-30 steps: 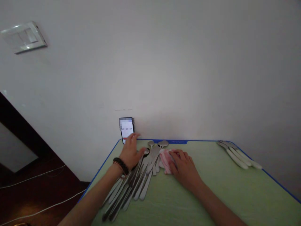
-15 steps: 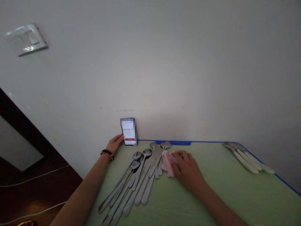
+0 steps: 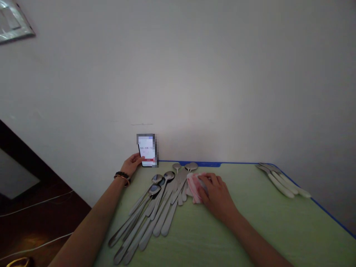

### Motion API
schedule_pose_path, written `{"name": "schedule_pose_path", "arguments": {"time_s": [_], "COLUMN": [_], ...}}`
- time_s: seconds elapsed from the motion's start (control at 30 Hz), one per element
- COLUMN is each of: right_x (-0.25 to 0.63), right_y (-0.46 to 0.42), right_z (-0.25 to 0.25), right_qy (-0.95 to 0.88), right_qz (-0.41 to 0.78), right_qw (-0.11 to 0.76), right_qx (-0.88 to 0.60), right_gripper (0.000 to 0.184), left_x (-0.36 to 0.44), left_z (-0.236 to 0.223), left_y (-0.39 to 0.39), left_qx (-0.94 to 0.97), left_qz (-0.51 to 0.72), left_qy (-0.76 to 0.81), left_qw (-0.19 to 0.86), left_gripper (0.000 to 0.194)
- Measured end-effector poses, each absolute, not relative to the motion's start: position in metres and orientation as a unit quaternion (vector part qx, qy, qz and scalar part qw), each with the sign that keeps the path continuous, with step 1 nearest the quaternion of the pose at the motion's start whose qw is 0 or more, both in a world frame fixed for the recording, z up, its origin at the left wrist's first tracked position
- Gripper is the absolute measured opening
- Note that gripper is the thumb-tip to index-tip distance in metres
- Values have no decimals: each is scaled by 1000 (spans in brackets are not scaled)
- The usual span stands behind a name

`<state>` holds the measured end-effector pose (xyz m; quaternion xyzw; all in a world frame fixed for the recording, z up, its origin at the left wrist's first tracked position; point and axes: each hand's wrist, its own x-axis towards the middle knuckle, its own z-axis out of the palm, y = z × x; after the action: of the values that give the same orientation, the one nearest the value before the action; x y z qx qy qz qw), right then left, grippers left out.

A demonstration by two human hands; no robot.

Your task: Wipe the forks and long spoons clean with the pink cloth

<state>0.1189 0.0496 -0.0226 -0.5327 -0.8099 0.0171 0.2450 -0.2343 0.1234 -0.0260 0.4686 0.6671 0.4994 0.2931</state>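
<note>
With the spoon pile (image 3: 160, 227) as landmark, the smartphone (image 3: 146, 155) leans on the wall (image 3: 222, 92) behind the pile's far-left end. The left hand (image 3: 130, 166) touches its lower-left edge, thumb over the front; hidden fingertips leave me unable to tell whether it pinches. Handling the timer display seems the step in hand, and the next move appears to call for steady support. The right hand (image 3: 219, 196) closes around a bunched pink-and-white cloth (image 3: 194, 189), just right of the pile. I see no container; white-handled forks (image 3: 280, 186) lie well right of the pile.
</note>
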Motion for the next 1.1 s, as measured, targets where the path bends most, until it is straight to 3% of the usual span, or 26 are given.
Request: {"name": "schedule_pose_path", "arguments": {"time_s": [0.27, 0.47, 0.67, 0.77, 0.97, 1.1], "right_x": [120, 120, 119, 119, 119, 119], "right_y": [51, 45, 34, 33, 33, 33], "right_z": [-25, -23, -22, -23, -23, -23], "right_qy": [-813, -808, -804, -807, -807, -805], "right_qz": [5, -24, -48, -46, -43, -37], "right_qw": [245, 227, 218, 220, 230, 232], "right_qx": [-529, -542, -551, -547, -543, -544], "right_gripper": [33, 36, 44, 44, 41, 41], "left_x": [-200, -148, -144, -152, -157, -164], "left_z": [-15, 2, 22, 25, 15, 14], "left_y": [88, 32, 12, 14, 25, 36], "left_qx": [513, 686, 690, 676, 690, 693], "left_qz": [346, 169, 27, -18, -64, -63], "left_qy": [774, 699, 720, 734, 713, 703], "left_qw": [130, 105, 67, 65, 103, 150], "left_gripper": [29, 28, 34, 38, 24, 28]}}
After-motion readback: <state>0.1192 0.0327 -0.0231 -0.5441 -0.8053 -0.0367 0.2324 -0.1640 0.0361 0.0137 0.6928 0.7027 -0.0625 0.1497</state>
